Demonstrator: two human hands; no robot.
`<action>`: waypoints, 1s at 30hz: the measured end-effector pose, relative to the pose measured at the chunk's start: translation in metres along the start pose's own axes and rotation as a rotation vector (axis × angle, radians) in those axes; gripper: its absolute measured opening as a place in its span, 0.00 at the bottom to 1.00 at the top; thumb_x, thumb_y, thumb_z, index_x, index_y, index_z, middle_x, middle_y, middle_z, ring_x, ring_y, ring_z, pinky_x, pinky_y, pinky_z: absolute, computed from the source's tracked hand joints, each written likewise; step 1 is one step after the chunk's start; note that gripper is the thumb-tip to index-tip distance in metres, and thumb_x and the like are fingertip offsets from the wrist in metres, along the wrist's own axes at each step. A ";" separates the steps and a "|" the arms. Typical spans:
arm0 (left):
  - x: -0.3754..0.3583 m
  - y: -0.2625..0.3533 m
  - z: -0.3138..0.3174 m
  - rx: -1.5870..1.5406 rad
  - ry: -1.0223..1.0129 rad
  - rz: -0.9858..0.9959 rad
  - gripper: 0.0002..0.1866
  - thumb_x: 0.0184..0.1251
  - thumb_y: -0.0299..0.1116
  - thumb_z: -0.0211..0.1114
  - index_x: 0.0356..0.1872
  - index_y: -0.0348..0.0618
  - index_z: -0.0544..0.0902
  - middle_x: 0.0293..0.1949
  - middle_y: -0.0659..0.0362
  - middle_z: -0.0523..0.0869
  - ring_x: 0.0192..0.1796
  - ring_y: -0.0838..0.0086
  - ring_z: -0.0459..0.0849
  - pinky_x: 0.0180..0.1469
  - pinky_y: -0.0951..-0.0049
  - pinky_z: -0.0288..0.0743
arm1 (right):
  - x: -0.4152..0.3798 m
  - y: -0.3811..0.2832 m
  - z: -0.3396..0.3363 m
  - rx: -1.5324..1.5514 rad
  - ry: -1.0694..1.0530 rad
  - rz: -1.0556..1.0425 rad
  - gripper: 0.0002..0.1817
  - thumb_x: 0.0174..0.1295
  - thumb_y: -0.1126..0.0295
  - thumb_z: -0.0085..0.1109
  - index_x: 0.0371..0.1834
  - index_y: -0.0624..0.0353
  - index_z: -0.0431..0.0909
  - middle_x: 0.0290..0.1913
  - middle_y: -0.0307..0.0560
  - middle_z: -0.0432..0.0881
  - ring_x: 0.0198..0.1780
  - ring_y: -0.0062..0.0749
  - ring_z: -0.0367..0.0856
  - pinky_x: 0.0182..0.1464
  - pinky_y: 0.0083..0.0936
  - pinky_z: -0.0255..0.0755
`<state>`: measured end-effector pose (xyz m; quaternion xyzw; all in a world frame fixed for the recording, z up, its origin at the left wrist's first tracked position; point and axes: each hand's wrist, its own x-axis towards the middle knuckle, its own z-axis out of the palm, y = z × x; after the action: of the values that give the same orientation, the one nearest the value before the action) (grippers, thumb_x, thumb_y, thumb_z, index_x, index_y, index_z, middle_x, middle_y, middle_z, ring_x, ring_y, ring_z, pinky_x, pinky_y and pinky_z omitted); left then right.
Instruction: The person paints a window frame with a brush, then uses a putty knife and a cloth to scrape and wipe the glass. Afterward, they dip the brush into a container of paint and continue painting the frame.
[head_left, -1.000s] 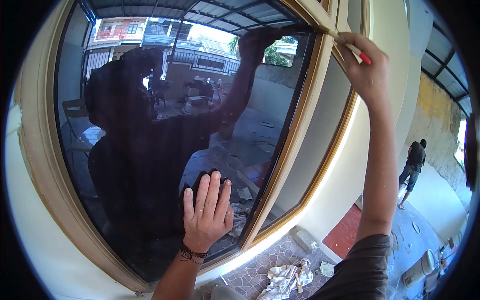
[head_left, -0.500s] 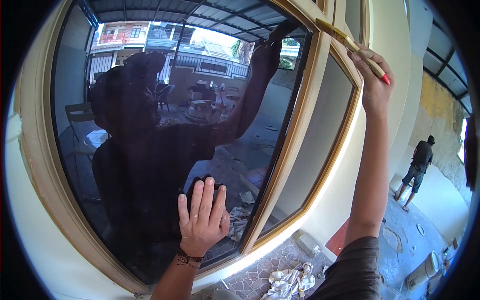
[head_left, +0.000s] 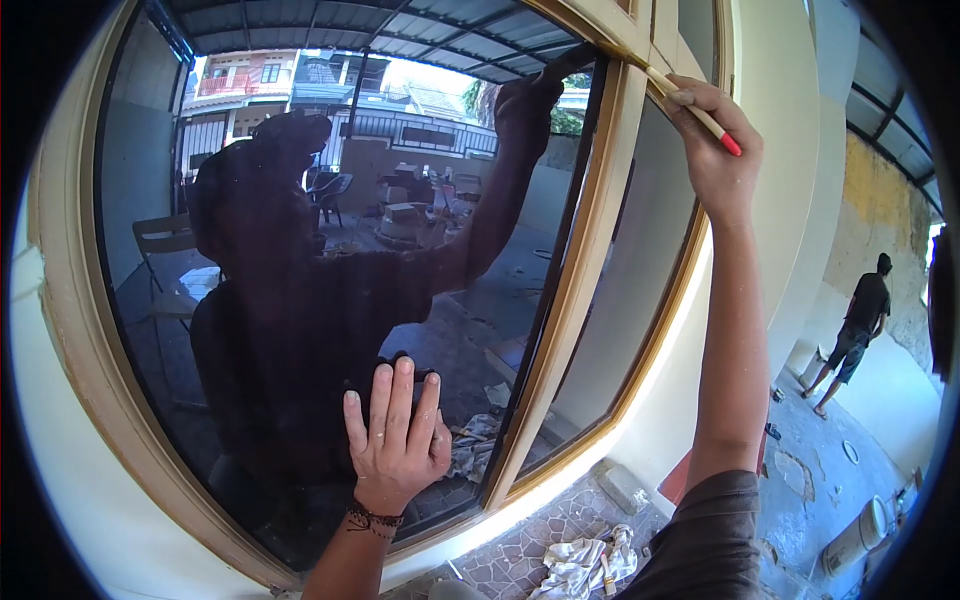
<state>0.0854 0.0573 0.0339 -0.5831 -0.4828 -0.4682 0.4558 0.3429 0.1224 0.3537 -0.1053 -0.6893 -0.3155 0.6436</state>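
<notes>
My right hand (head_left: 722,150) is raised at the upper right, its fingers closed round the handle of a paintbrush (head_left: 690,100). The handle is pale wood with a red end. The bristles lie against the cream window frame (head_left: 590,215) near its top corner, beside the glass edge. My left hand (head_left: 398,440) lies flat with fingers spread against the dark window pane (head_left: 300,400), low in the view. A dark braided bracelet (head_left: 374,516) circles that wrist. The pane mirrors a dark figure with a raised arm.
A narrower window (head_left: 640,240) adjoins on the right. Below, a crumpled white cloth (head_left: 580,570), a small brush (head_left: 608,575) and a stone block (head_left: 622,486) lie on the patterned floor. Farther right, a person (head_left: 862,325) stands by a wall, and a bucket (head_left: 855,537) is on the floor.
The brush and my right hand have moved left along the top of the frame. My left hand stays on the glass. The person at the right has shifted posture.
</notes>
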 end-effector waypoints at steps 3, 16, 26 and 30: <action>-0.002 -0.002 0.002 -0.005 0.011 0.039 0.20 0.60 0.37 0.58 0.50 0.42 0.86 0.65 0.45 0.76 0.71 0.52 0.69 0.75 0.43 0.47 | -0.002 0.000 0.002 -0.077 -0.003 -0.061 0.06 0.58 0.81 0.66 0.38 0.62 0.84 0.43 0.45 0.88 0.46 0.29 0.85 0.51 0.24 0.78; 0.000 0.000 0.000 0.008 0.007 0.002 0.21 0.62 0.36 0.55 0.55 0.47 0.85 0.65 0.50 0.77 0.70 0.58 0.72 0.75 0.47 0.48 | -0.003 -0.030 0.017 -0.295 0.048 -0.295 0.09 0.52 0.84 0.63 0.34 0.61 0.84 0.38 0.47 0.87 0.40 0.41 0.86 0.42 0.28 0.79; -0.001 -0.001 0.000 0.004 -0.002 -0.002 0.22 0.62 0.37 0.55 0.55 0.49 0.85 0.65 0.51 0.77 0.70 0.60 0.72 0.75 0.48 0.49 | 0.007 -0.044 0.013 -0.382 -0.010 -0.235 0.09 0.51 0.82 0.63 0.34 0.57 0.85 0.36 0.45 0.86 0.35 0.43 0.85 0.40 0.30 0.78; 0.000 -0.002 0.000 0.006 0.005 0.004 0.21 0.63 0.38 0.54 0.55 0.49 0.85 0.65 0.52 0.77 0.70 0.60 0.72 0.75 0.48 0.49 | 0.011 -0.050 0.015 -0.444 -0.031 -0.214 0.11 0.50 0.82 0.60 0.35 0.55 0.86 0.36 0.44 0.85 0.35 0.44 0.84 0.40 0.32 0.78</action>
<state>0.0838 0.0570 0.0337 -0.5815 -0.4819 -0.4675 0.4595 0.3019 0.0892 0.3492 -0.1753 -0.6202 -0.5239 0.5570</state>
